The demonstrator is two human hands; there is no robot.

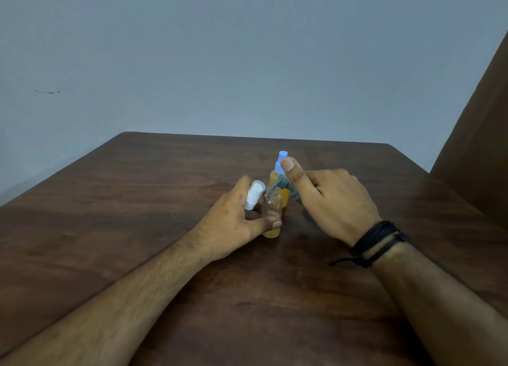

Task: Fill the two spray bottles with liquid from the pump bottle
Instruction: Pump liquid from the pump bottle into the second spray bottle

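A small clear spray bottle (272, 211) stands uncapped on the brown table, with a little orange liquid at its bottom. My left hand (233, 222) grips it low down and also holds its white spray cap (254, 195) between the fingers. My right hand (330, 200) covers the pump bottle, whose body is hidden; its grey pump head (283, 185) shows under my thumb, the nozzle pointing down at the open neck. Behind them stands a second spray bottle (276, 180), full of orange liquid, with a blue cap (281, 162).
The dark wooden table (165, 228) ends at a far edge near a grey wall. A brown panel (483, 134) rises at the right. Black cords wrap my right wrist (376, 242).
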